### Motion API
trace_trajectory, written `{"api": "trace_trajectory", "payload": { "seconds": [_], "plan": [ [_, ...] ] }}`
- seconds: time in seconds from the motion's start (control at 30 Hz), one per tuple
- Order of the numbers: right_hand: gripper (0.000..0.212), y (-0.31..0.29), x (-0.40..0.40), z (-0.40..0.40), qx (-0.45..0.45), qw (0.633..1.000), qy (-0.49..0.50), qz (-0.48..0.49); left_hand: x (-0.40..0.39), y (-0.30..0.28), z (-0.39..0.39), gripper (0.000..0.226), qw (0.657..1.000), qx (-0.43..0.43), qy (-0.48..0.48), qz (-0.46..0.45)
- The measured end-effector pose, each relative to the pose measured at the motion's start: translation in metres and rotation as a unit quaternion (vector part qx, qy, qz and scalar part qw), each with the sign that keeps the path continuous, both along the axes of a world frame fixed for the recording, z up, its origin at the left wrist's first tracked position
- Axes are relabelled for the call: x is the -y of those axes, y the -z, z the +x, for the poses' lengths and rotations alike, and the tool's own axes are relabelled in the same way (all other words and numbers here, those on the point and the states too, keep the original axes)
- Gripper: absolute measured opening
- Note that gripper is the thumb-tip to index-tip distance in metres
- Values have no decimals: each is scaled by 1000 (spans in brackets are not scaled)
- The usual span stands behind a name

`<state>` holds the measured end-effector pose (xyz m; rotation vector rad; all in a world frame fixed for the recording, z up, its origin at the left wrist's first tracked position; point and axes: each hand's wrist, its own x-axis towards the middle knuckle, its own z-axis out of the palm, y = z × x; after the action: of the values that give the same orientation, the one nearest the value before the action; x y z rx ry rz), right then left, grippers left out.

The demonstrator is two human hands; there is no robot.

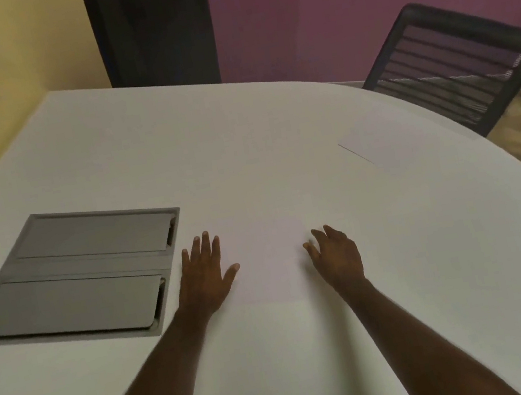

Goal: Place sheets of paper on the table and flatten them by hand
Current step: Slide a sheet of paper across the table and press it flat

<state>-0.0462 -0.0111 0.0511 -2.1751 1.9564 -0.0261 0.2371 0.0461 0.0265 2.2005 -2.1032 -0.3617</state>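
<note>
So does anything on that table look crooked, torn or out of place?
Nothing stands out. One sheet of paper lies flat between the left hand and right hand; a second sheet lies flat farther right. The grey floor-box cover sits shut in the table.

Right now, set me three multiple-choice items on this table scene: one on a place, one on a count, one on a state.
1. Where is the grey rectangular hatch panel set into the white table?
A. beside the left hand
B. beside the right hand
C. at the far edge

2. How many dark chairs stand behind the table?
A. one
B. two
C. four

3. How does the left hand lie?
A. clenched in a fist
B. pinching a pen
C. flat with fingers spread

Answers: 1 A, the panel lies just left of the left hand. 2 B, a solid-backed chair and a slatted chair show. 3 C, the palm is down at the edge of the pale sheet of paper.
</note>
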Motion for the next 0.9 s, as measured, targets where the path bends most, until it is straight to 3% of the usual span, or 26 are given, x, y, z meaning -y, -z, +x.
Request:
{"api": "trace_trajectory", "payload": {
  "seconds": [0.33,0.53,0.63,0.77,0.83,0.9],
  "plan": [
    [62,44,39,9,-90,995,-48,-11,-10,59,5,84,999,18,2,-39],
    [54,47,40,7,-67,994,-74,-35,-11,62,6,83,998,35,1,-43],
    [45,40,38,9,17,996,-74,-44,-11,64,8,83,999,27,1,-44],
    [54,21,14,23,263,964,-23,-26,-12,61,10,86,999,-14,4,-38],
    [64,1,-5,36,366,929,-36,-33,-12,51,12,90,993,-102,-7,-57],
    [67,-28,-23,48,401,909,-96,-65,-11,27,17,99,971,-209,-30,-108]
  ]
}}
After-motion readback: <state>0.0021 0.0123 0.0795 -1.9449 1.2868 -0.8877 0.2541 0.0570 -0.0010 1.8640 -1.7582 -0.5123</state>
